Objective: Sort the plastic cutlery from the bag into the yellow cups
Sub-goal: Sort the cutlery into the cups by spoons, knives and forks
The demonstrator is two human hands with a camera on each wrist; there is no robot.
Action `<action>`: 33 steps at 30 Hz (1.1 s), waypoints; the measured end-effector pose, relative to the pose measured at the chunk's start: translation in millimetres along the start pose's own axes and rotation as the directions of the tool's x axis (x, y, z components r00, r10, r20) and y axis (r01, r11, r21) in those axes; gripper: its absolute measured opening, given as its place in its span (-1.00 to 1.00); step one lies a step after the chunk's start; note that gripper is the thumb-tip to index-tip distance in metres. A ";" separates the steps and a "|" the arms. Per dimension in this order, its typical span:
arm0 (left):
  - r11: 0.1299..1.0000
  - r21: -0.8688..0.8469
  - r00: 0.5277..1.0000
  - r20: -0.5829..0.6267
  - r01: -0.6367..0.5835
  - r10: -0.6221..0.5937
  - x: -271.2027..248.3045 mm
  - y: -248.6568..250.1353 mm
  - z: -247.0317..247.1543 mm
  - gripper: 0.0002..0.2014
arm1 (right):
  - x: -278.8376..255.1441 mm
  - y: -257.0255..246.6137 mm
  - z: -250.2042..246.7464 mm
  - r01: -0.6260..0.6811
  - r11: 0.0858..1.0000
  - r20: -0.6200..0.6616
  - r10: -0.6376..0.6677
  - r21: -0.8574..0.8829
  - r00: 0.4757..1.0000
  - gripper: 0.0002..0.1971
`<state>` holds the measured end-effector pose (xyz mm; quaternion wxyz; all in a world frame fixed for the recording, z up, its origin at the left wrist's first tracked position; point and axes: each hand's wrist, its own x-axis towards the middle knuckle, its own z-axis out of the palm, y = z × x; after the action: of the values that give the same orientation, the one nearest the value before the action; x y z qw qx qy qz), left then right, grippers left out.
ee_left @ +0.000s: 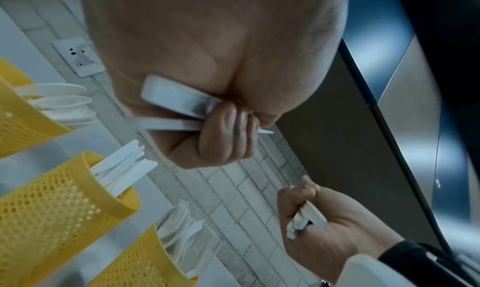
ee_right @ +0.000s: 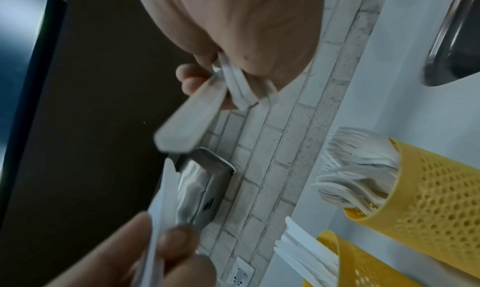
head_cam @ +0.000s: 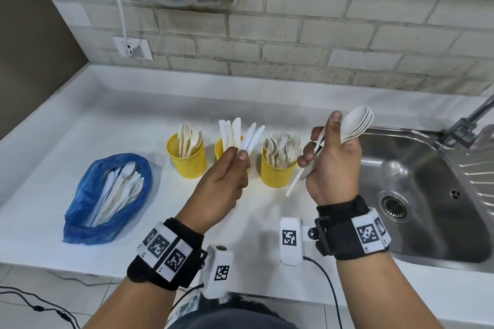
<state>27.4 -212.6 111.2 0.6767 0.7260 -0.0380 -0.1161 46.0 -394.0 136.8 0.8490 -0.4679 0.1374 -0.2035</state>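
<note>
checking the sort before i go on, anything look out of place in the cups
Yes: the right cup holds mostly forks, but a few spoon bowls show at its left side, though spoons fill the left cup. Nothing looks spilled or broken.

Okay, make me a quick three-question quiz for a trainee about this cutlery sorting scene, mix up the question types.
1. True or false: the left hand holds knives.
2. Multiple choice: the right hand holds a stack of A) forks B) spoons C) straws.
3. Fill in: the unsorted cutlery lies in the ___ bag.

Key: 1 true. 2 B. 3 blue.
</note>
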 end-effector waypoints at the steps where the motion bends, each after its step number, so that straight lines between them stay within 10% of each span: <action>1: 1.000 -0.007 1.000 0.028 0.001 0.000 -0.5 1.9 0.2 -0.68 | -0.6 2.3 1.6 -0.007 1.000 0.004 0.008 -0.016 1.000 -0.70; 6: 0.926 0.337 0.984 0.097 -0.173 0.148 -2.7 2.5 4.9 -0.77 | -5.5 16.7 14.6 -0.008 0.998 0.095 0.013 -0.057 0.995 -0.66; 19: 0.946 0.272 0.963 -0.150 -0.178 0.225 9.2 -3.2 -23.3 -0.79 | 1.6 27.5 36.5 0.026 0.990 0.082 -0.015 -0.142 0.997 -0.57; 29: 0.975 0.141 0.978 0.141 -0.173 0.153 15.2 11.1 -37.3 -0.69 | -3.7 51.5 55.2 -0.188 0.964 0.342 0.243 -0.186 0.908 -0.42; 33: 0.990 0.120 0.984 0.174 -0.069 0.048 22.2 2.8 -47.3 -0.69 | -3.9 56.2 61.5 -0.142 0.952 0.259 0.214 -0.272 0.942 -0.54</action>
<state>59.6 -171.5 114.1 0.6270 0.7532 -0.1244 -0.1552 80.8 -319.8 121.4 0.8091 -0.5810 0.0802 -0.0368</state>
